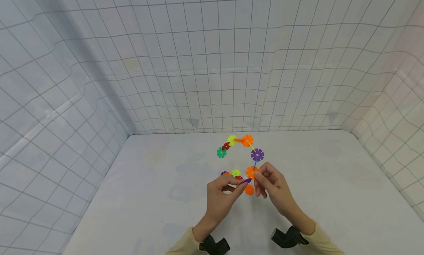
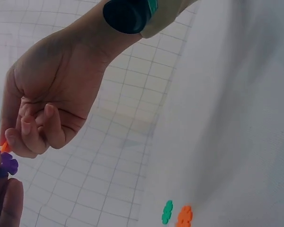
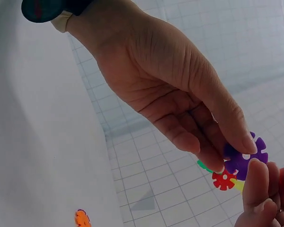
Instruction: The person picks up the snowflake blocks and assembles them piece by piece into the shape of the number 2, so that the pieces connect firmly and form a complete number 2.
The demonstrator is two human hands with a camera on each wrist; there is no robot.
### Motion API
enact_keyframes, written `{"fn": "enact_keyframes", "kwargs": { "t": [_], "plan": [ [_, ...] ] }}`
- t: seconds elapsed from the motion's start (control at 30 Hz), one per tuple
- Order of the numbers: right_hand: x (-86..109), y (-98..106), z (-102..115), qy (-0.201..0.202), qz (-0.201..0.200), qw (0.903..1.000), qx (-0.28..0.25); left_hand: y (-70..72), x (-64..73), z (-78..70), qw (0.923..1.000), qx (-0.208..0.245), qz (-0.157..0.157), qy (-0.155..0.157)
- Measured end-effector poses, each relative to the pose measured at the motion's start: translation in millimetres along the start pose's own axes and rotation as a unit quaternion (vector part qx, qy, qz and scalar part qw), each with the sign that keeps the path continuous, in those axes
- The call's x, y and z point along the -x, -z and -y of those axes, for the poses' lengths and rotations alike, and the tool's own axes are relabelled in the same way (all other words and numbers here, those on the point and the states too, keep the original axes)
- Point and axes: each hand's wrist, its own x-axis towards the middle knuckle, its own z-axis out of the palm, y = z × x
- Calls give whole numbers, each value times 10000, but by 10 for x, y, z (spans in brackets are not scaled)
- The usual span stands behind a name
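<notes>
My left hand [image 1: 221, 196] pinches a purple notched disc [image 1: 246, 181] between thumb and fingers, edge-on in the head view. Beside it, my right hand [image 1: 274, 185] pinches an orange notched disc [image 1: 251, 172], the near end of a curved chain of linked discs. From there the chain runs through a blue disc, a purple disc [image 1: 257, 155], a yellow one, orange and yellow discs and a red disc [image 1: 226, 146] to a green disc [image 1: 221, 152]. In the right wrist view the left thumb covers part of the held purple disc [image 3: 246, 158]. The two hands' fingertips are close together.
Several loose discs lie beyond the left hand, among them a yellow disc [image 1: 236, 172], partly hidden by its fingers. An orange disc [image 1: 249, 190] is just below the hands. White table [image 1: 149, 196] spreads around, with grid-patterned sheeting [image 1: 212, 63] behind and at both sides.
</notes>
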Motion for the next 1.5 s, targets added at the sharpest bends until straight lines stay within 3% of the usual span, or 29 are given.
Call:
{"fn": "enact_keyframes", "kwargs": {
  "t": [0.27,0.53,0.77,1.13,1.33,1.5],
  "plan": [
    [12,-38,-22,207,120,9996,-170,-28,58,63,9919,-562,-242,-1114],
    [27,-64,-22,395,250,9989,17,-54,185,378,9804,-748,-387,-1779],
    [47,-98,11,509,137,9963,681,-73,228,445,9797,-823,-396,-1783],
    [54,-121,-5,476,132,9964,694,-88,211,402,9790,-721,-495,-1839],
    [18,-66,-15,340,309,9965,697,-79,141,233,9855,-633,-361,-1530],
    [-13,-50,-56,261,456,9979,386,-58,80,104,9902,-516,-248,-1273]
  ]
}}
